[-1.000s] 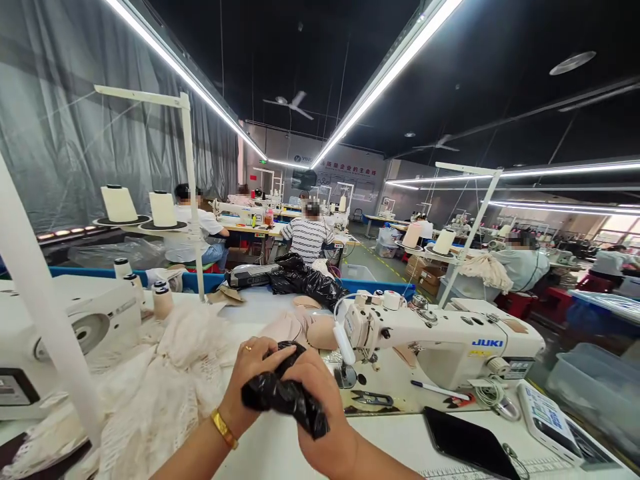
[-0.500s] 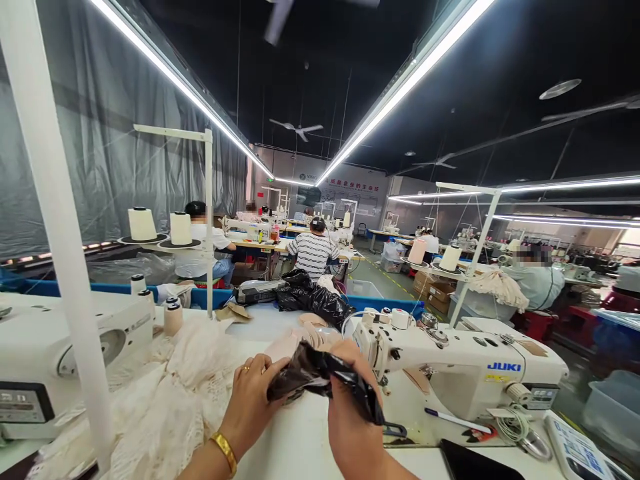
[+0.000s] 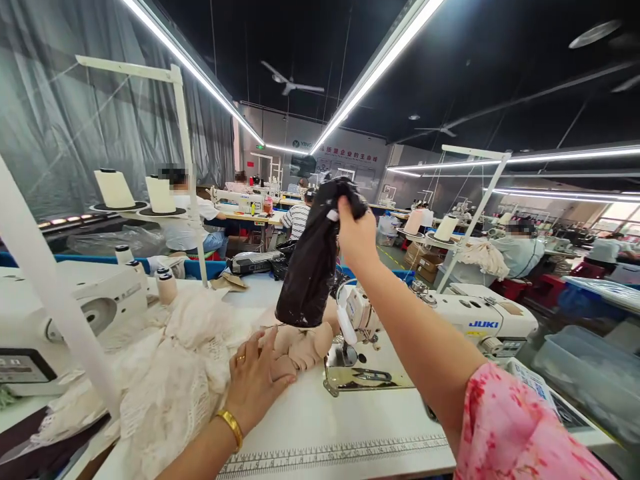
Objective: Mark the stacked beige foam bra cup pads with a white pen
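Views Being Blocked and Cropped

At centre, a crumpled black plastic bundle (image 3: 306,270) is partly hiding a striped-shirted co-worker (image 3: 295,223). Toward four o'clock, the bare right forearm (image 3: 415,327) is covering a white JUKI sewing machine's (image 3: 493,319) middle, and the pink floral sleeve (image 3: 520,430) is running past the edge.

Bright white glare from overhead tube lights (image 3: 195,73), dark ceiling (image 3: 510,47), wide-angle stretching toward the edges.

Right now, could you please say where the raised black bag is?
In the head view, the bag hangs near centre from the right hand, above the beige pieces, left of the JUKI.
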Available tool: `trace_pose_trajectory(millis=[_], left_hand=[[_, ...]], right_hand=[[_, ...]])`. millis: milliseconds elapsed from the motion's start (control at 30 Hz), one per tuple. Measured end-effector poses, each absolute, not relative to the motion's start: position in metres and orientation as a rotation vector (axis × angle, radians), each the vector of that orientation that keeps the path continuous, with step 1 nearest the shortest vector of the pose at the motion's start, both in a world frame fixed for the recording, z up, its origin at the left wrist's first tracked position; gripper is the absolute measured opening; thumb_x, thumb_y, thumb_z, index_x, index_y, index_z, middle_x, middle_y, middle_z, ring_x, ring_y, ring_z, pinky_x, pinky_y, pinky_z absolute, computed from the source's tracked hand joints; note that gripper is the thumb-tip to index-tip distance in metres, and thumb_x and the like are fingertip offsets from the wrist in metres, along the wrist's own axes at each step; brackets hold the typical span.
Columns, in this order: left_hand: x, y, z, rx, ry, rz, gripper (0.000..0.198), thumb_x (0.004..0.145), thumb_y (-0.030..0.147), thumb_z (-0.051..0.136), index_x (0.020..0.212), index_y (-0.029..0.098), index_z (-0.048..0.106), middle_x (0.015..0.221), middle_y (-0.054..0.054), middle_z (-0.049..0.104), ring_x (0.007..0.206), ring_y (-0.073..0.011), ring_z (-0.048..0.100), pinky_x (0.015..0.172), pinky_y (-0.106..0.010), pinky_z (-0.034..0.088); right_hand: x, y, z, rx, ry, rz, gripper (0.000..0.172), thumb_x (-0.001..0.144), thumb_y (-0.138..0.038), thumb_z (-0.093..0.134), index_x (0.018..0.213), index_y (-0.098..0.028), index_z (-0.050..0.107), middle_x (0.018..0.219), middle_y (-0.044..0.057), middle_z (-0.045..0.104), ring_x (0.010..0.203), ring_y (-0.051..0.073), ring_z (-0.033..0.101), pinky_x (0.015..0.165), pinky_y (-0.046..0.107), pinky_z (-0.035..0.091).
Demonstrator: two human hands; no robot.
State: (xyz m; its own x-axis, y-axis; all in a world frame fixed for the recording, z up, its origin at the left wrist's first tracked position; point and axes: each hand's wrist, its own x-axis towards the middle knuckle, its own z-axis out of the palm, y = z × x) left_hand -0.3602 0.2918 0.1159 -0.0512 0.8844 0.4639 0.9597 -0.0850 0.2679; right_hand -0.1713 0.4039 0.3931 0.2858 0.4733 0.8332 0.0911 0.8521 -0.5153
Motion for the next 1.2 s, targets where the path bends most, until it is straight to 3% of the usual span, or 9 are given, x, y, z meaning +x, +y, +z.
trace_pose_trajectory(millis=[200,367,533,667,800,867,967,1067,1200], left_hand=[[-0.356,0.28,0.104,-2.163,-1.816,-0.73,0.096,0.064,0.045,0.097,0.15,0.028,0.059,0.157,-0.018,0.055,0.137,-0.044,0.052,0.111,-0.059,0.036],[-0.36,0.263,0.084,-2.12,-1.331,-0.765,0.116,0.047,0.055,0.104,0.151,0.034,0.056,0.144,-0.009,0.068,0.124,-0.0368,0.061,0.109,-0.05,0.034],[-0.368,0.247,0.084,-2.131,-1.176,-0.866,0.118,0.052,0.08,0.09,0.15,0.026,0.053,0.136,-0.01,0.068,0.116,-0.0333,0.062,0.106,-0.045,0.036],[-0.375,0.252,0.125,-1.99,-1.115,-1.248,0.084,0.087,0.054,0.08,0.152,0.018,0.041,0.132,-0.017,0.06,0.121,-0.0322,0.057,0.103,-0.043,0.044],[-0.381,0.275,0.205,-1.655,-1.213,-1.698,0.107,0.076,0.047,0.091,0.158,0.018,0.029,0.152,-0.024,0.042,0.144,-0.0405,0.04,0.117,-0.058,0.039],[-0.383,0.285,0.244,-1.848,-1.421,-1.905,0.08,0.076,0.046,0.087,0.143,0.02,0.051,0.144,-0.018,0.056,0.142,-0.0404,0.045,0.123,-0.06,0.031],[-0.376,0.28,0.281,-2.128,-1.521,-2.003,0.033,0.083,0.044,0.067,0.108,0.022,0.071,0.108,-0.009,0.077,0.109,-0.0332,0.07,0.103,-0.049,0.055],[-0.35,0.254,0.291,-2.233,-1.62,-2.57,0.044,0.07,0.037,0.075,0.11,0.023,0.068,0.104,-0.006,0.079,0.096,-0.0296,0.075,0.083,-0.038,0.062],[-0.307,0.228,0.262,-2.099,-1.721,-2.968,0.051,0.071,0.043,0.078,0.118,0.026,0.07,0.117,-0.006,0.078,0.1,-0.0306,0.075,0.08,-0.037,0.065]], right_hand=[[-0.173,0.403,0.401,-0.608,-1.489,0.195,0.047,0.098,-0.061,0.055,0.091,-0.016,0.067,0.08,0.003,0.065,0.087,0.023,0.062,0.091,0.042,0.049],[-0.176,0.393,0.405,-0.623,-1.564,0.129,0.038,0.098,-0.056,0.057,0.094,-0.019,0.067,0.082,0.003,0.068,0.086,0.022,0.061,0.087,0.038,0.05],[-0.173,0.376,0.403,-0.565,-1.545,0.03,0.033,0.098,-0.05,0.058,0.096,-0.018,0.066,0.081,0.003,0.068,0.08,0.022,0.059,0.08,0.036,0.05],[-0.174,0.355,0.395,-0.521,-1.504,0.062,0.032,0.101,-0.047,0.056,0.092,-0.018,0.066,0.083,0.003,0.07,0.08,0.021,0.061,0.079,0.034,0.051],[-0.184,0.316,0.385,-0.404,-1.582,0.228,0.025,0.103,-0.04,0.058,0.102,-0.018,0.069,0.096,0.003,0.073,0.095,0.022,0.066,0.09,0.036,0.054],[-0.185,0.293,0.377,-0.346,-1.623,0.341,0.022,0.105,-0.037,0.056,0.107,-0.02,0.069,0.103,0.003,0.072,0.101,0.021,0.066,0.094,0.036,0.055],[-0.175,0.264,0.353,-0.338,-1.704,0.381,0.02,0.105,-0.04,0.059,0.111,-0.022,0.066,0.102,0.003,0.068,0.094,0.019,0.065,0.089,0.034,0.057],[-0.16,0.248,0.314,-0.44,-1.862,0.396,0.052,0.093,-0.049,0.078,0.135,-0.027,0.057,0.107,0.003,0.062,0.098,0.021,0.063,0.093,0.038,0.056],[-0.142,0.233,0.254,-0.585,-1.963,0.331,0.085,0.084,-0.045,0.088,0.155,-0.039,0.041,0.151,0.01,0.039,0.143,0.033,0.043,0.12,0.052,0.04]])
